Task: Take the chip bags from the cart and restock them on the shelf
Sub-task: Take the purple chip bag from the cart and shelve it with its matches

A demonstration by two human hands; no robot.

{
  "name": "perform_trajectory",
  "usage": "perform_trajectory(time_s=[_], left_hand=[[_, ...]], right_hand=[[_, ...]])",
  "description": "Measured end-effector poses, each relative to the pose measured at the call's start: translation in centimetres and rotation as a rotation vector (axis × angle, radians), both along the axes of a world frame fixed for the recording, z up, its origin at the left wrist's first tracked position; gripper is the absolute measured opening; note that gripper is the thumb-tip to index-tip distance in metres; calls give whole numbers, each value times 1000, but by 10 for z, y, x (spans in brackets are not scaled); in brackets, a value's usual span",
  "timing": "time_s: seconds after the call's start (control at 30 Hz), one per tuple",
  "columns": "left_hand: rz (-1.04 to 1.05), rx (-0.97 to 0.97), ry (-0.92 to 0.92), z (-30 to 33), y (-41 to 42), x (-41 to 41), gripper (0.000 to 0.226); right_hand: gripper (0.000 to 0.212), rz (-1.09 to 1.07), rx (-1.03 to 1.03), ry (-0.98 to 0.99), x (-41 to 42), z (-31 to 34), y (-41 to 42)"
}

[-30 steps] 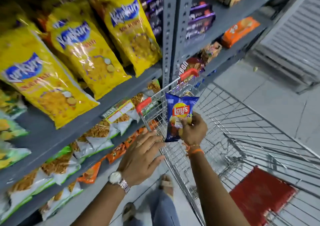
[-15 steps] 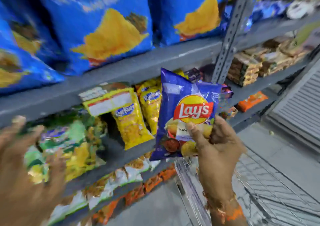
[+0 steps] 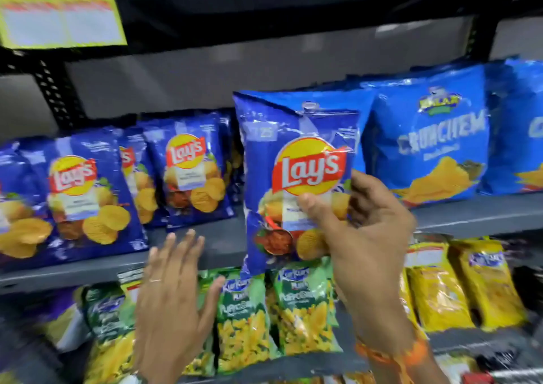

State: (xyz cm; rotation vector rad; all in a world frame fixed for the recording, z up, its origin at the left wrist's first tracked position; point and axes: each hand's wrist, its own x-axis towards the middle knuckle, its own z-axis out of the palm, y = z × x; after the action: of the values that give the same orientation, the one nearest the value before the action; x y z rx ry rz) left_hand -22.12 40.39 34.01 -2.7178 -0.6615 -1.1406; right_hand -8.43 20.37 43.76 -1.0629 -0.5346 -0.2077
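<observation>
My right hand (image 3: pixel 364 236) grips a blue Lay's chip bag (image 3: pixel 296 160) by its lower right side and holds it upright in front of the grey shelf (image 3: pixel 217 254). The bag hangs over a gap between a row of matching blue Lay's bags (image 3: pixel 88 195) on the left and larger blue Crunchem bags (image 3: pixel 426 145) on the right. My left hand (image 3: pixel 173 304) is spread flat with fingers apart, just below the shelf edge and left of the held bag, holding nothing. The cart is out of view.
Green Kurkure bags (image 3: pixel 246 319) and yellow Kurkure bags (image 3: pixel 446 292) fill the shelf below. A yellow price sign (image 3: pixel 58 19) hangs at the upper left. A dark upper shelf (image 3: pixel 264 25) runs above the Lay's row.
The view has swung up from the cart to the Lay's shelf. My right hand has carried the bag up to shelf level, and my left hand has moved in beneath the shelf edge.
</observation>
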Motion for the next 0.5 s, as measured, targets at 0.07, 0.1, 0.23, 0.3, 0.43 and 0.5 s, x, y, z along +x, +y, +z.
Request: perform_trajectory(time_s=[0.07,0.1,0.23,0.3,0.43,0.5], left_hand=[[-3,2,27,4,-1,-9,71],[28,9,43,0,6,-12,71],[-29,1,-15,-13,24,-24,63],[-70,-31,-47,-19,33,-30,62],[-106,-35,-71,-23,40,-34,57],[-130,-15,-71,-23,41,-33,53]], right_hand=[[38,25,-9,-25,-6,7,40],[39,22,-17,-42,-8,8,58],[40,-3,-65,-53,-19,11,118],[42,-27,-105,-48,-20,7,142],[41,-82,-168,-22,-18,-6,171],[44,-102,-186,-30,-21,-10,177]])
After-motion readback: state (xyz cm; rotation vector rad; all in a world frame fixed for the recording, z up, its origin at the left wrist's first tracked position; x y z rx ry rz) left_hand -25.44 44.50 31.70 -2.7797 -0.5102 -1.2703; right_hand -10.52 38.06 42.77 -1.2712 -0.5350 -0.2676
